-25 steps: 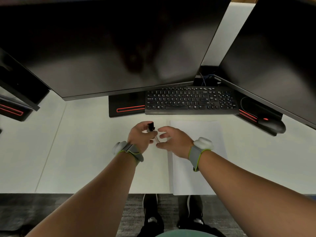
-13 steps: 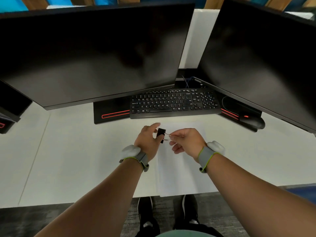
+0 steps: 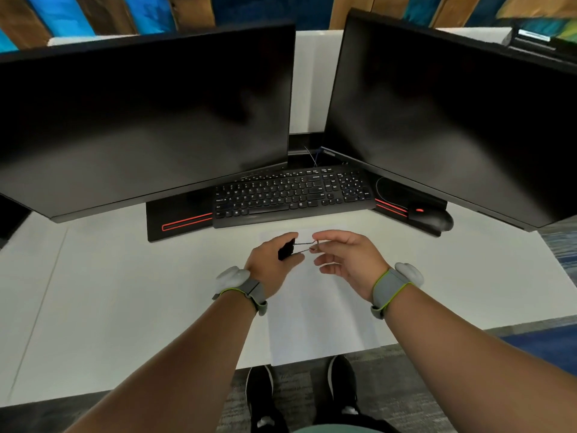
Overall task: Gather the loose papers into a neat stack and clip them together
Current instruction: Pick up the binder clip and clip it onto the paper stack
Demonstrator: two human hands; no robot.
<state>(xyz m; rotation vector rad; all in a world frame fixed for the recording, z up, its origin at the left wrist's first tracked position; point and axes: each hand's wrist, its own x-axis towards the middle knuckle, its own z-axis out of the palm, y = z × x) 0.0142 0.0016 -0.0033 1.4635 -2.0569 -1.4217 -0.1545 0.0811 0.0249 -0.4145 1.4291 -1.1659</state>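
Paper stack lies squared at the desk's near edge. Above it, left hand pinches the binder clip body while right hand grips its wire handles. Step: readying the clip; next likely requires spreading it over the stack's far edge, nearer the keyboard.

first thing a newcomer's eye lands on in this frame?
Probably the two hands meeting mid-frame: the left hand pinches a black binder clip while the right hand holds its wire handles, just above the white papers lying on the desk. Next, the two big dark monitors filling the top half, with a black keyboard tucked between them.
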